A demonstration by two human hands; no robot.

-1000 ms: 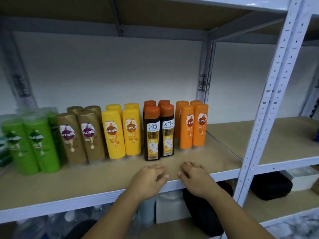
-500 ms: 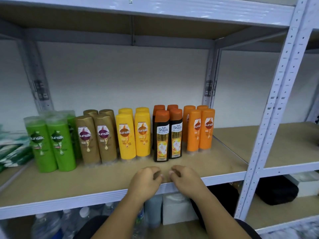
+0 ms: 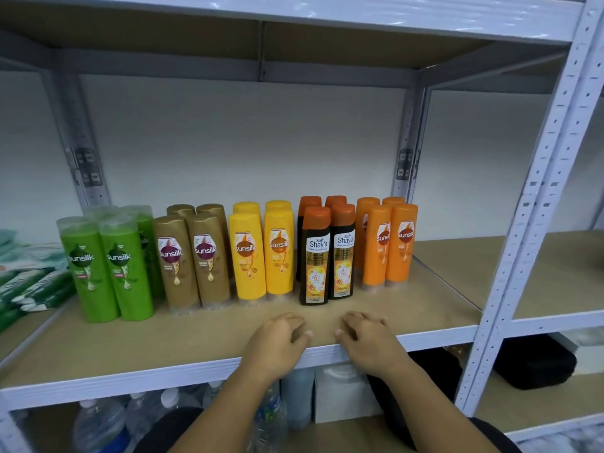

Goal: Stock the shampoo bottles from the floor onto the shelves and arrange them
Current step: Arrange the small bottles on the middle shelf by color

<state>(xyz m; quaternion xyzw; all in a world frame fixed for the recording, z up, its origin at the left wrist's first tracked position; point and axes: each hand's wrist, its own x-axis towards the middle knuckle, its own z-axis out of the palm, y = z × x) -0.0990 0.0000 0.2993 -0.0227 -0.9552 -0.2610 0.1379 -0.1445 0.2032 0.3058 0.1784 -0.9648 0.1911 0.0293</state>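
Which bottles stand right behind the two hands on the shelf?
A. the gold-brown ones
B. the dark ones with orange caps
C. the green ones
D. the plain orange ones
B: the dark bottles with orange caps stand just beyond the left hand and the right hand, which rest empty on the shelf.

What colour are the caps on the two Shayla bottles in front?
Reddish orange caps, on dark Shayla bottles; head view.

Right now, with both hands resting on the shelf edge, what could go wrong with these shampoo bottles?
1. The left hand and right hand lie just in front of the Safi Shayla bottles; reaching forward carelessly could topple these tall bottles.
2. The bottles stand packed in tight rows, so one falling might knock the yellow Sunsilk bottles or orange Sunsilk bottles beside it.
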